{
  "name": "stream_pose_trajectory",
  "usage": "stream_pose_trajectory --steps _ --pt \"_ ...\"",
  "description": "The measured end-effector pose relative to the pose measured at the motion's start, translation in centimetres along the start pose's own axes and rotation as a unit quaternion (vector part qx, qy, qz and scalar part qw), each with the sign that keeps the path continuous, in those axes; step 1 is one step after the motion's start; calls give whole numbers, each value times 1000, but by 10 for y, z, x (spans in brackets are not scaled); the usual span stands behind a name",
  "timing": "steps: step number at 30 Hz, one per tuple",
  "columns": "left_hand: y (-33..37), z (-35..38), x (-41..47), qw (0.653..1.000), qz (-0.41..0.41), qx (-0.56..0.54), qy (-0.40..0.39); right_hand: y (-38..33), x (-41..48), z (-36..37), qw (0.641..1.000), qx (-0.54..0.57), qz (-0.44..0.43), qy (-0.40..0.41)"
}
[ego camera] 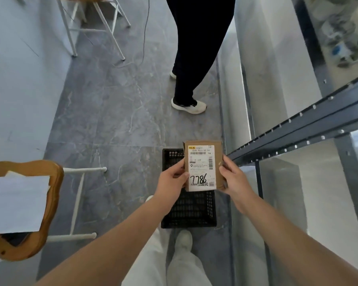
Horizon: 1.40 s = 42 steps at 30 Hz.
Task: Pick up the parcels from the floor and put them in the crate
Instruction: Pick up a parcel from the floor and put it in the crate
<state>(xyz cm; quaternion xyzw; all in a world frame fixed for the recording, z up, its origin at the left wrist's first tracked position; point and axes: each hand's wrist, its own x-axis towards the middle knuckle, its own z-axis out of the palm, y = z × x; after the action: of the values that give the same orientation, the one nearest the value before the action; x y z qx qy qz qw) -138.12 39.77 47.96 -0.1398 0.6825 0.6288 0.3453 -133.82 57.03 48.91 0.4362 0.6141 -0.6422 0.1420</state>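
I hold a small brown cardboard parcel (203,165) with a white shipping label marked 7786 in black. My left hand (172,182) grips its left edge and my right hand (235,179) grips its right edge. The parcel hangs in the air above a black slatted plastic crate (189,211) that stands on the grey floor just in front of my feet. The parcel and my hands hide part of the crate's inside; the visible part holds nothing.
Another person in black trousers and white shoes (189,107) stands ahead on the floor. A dark metal shelf rack (298,131) runs along the right. A wooden chair (29,203) with white paper sits at left; a white-legged chair (95,21) and a cable lie farther back.
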Motion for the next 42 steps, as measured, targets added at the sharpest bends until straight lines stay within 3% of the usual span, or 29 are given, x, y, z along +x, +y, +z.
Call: stream_pose_trajectory --steps 10,18,26,33,36,42 --pt "-31 -34 102 997 -65 24 -28 19 78 56 993 27 108 39" --pt "-68 -29 178 992 -100 26 -76 45 157 73 991 -17 122 44" --pt "-191 -8 271 982 -172 73 -27 130 274 71 986 -85 143 7" --pt "-306 17 348 979 -112 173 -1 228 369 82 980 -136 135 -58" --pt "-343 25 374 957 -104 273 9 265 405 93 978 -137 135 -75" --pt "-387 19 414 927 -97 357 58 313 466 131 987 -72 122 -79"
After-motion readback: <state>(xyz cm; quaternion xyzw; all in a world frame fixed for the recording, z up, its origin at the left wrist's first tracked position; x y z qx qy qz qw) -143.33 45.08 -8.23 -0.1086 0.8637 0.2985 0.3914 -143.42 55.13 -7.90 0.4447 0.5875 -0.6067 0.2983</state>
